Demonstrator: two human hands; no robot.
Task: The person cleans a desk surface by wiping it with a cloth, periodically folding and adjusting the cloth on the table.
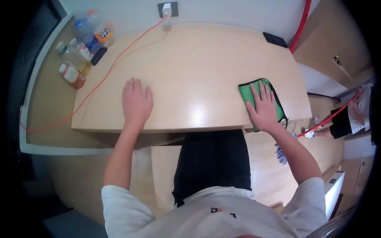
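Pale wall (222, 14) and a light wood-toned desk (198, 59) are recorded; clock directions are taken from the desk's centre, with 12 o'clock at the wall. Light is reflected in the desk top near 6 o'clock. A white charger (167, 8) is seated in a dark socket plate (175, 8) between 11 and 12 o'clock, and from it a red cable (71, 115) is run across the desk towards 8 o'clock. Five bottles (81, 52) are grouped at 10 o'clock, with a small black object (99, 56) beside them. A flat black device (275, 39) is placed at 2 o'clock.

A green cloth (247, 94) with black edging is found on the desk between 3 and 4 o'clock, its lower end reaching the near edge. On it the right hand (264, 109) is laid palm down; its fingers are spread, the thumb set apart, and the cloth is covered rather than gripped. At 8 o'clock the left hand (137, 102) is rested palm down on the bare desk, its fingers extended and fairly close together, the thumb slightly apart; nothing is grasped. Beyond the desk, towards 3 o'clock, a red pole (329, 118) is held by another person (359, 113).
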